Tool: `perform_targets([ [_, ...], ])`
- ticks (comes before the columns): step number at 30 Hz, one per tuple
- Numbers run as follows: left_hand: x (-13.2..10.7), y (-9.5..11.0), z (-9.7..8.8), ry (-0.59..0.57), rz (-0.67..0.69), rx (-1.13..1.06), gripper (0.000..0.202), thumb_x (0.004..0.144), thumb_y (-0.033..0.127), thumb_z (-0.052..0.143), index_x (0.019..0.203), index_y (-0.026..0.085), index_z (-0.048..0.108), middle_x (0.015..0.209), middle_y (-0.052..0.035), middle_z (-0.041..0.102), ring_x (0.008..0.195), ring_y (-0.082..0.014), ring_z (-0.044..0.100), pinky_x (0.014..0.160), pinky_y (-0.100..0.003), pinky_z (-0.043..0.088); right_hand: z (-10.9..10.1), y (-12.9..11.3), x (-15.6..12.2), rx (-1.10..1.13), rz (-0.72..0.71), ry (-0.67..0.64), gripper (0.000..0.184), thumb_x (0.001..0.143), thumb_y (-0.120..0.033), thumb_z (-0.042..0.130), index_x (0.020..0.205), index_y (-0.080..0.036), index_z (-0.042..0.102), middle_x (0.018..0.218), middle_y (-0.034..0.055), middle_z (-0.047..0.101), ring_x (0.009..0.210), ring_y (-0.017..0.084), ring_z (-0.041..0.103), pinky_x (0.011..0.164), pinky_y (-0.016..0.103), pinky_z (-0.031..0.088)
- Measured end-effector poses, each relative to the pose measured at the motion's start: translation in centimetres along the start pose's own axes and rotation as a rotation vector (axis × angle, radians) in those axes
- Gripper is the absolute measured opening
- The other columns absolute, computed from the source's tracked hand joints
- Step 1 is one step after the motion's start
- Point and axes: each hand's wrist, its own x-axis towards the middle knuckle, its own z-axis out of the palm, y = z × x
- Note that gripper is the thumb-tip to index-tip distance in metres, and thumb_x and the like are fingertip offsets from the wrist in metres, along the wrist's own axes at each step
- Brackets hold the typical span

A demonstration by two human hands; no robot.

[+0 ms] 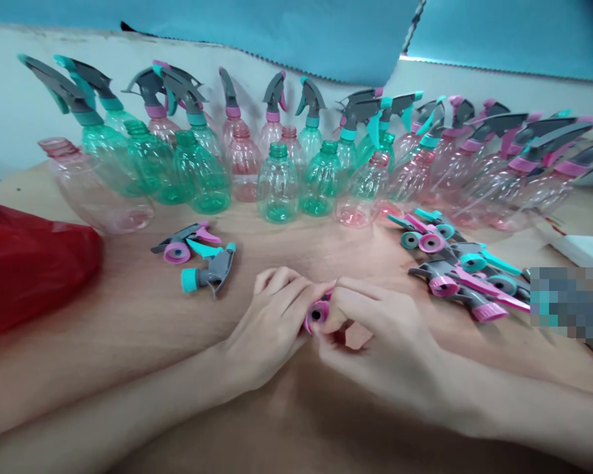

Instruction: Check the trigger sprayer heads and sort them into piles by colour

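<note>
Sprayer point(317, 315), pink collar: low on the table point(128, 336), between both hands, collar mouth toward the camera. Left to right: red bag point(34, 263) at the edge; pink bottle point(99, 191), uncapped, behind it; loose pair point(217, 266) of sprayers lying just beyond the left hand point(277, 322). Left fingers curl around the sprayer and hide most of its body. Green bottle point(278, 191), uncapped, stands beyond, among other bottles. Right hand point(385, 336) has thumb and fingertips at the collar; cannot tell whether they pinch its rim or some small part. Farther right, pile point(474, 276) of sprayers, overlapping. Risks, as judged: a slack left grip could let the sprayer roll under the right fingers' push; an off-centre push could slip off the collar; a rightward elbow swing could scatter the pile; a careless forward reach could tip the green bottle, probably light.
</note>
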Motion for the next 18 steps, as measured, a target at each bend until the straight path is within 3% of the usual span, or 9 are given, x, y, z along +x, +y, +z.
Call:
perform_targets([
  [5, -0.1, 0.1, 0.2, 0.049, -0.016, 0.048, 0.017, 0.091, 0.016, 0.04, 0.087, 0.016, 0.057, 0.085, -0.004, 0.061, 0.084, -0.0203, 0.045, 0.074, -0.035, 0.031, 0.3, -0.5, 0.2, -0.062, -0.057, 0.039, 0.021, 0.06, 0.003, 0.048, 0.062, -0.017, 0.039, 0.064, -0.0052, 0.045, 0.056, 0.005, 0.039, 0.051, 0.017, 0.032],
  [10, -0.1, 0.1, 0.2, 0.051, -0.002, 0.099, 0.023, 0.092, 0.016, 0.038, 0.083, 0.016, 0.058, 0.081, -0.0047, 0.061, 0.082, -0.0205, 0.046, 0.074, -0.036, 0.033, 0.0, -0.9, 0.4, -0.167, 0.075, -0.044, 0.014, 0.064, -0.004, 0.046, 0.065, -0.018, 0.042, 0.061, -0.005, 0.046, 0.05, 0.006, 0.041, 0.045, 0.019, 0.031],
  [13, -0.1, 0.2, 0.1, 0.064, -0.005, 0.118, 0.022, 0.093, 0.015, 0.037, 0.095, 0.014, 0.059, 0.083, -0.0046, 0.062, 0.082, -0.0206, 0.047, 0.075, -0.036, 0.032, 0.0, -1.2, 0.2, -0.408, 0.051, -0.033, 0.008, 0.073, -0.011, 0.045, 0.067, -0.016, 0.049, 0.062, -0.0007, 0.05, 0.05, 0.011, 0.047, 0.042, 0.024, 0.029],
  [18, -0.2, 0.4, 0.2, 0.07, 0.003, 0.142, 0.03, 0.097, 0.016, 0.034, 0.121, 0.014, 0.051, 0.089, -0.004, 0.063, 0.085, -0.021, 0.047, 0.077, -0.036, 0.03, 0.3, -1.8, -0.1, -0.637, -0.003, -0.04, 0.017, 0.08, -0.015, 0.044, 0.071, -0.012, 0.058, 0.061, 0.0046, 0.056, 0.05, 0.018, 0.056, 0.037, 0.027, 0.024],
])
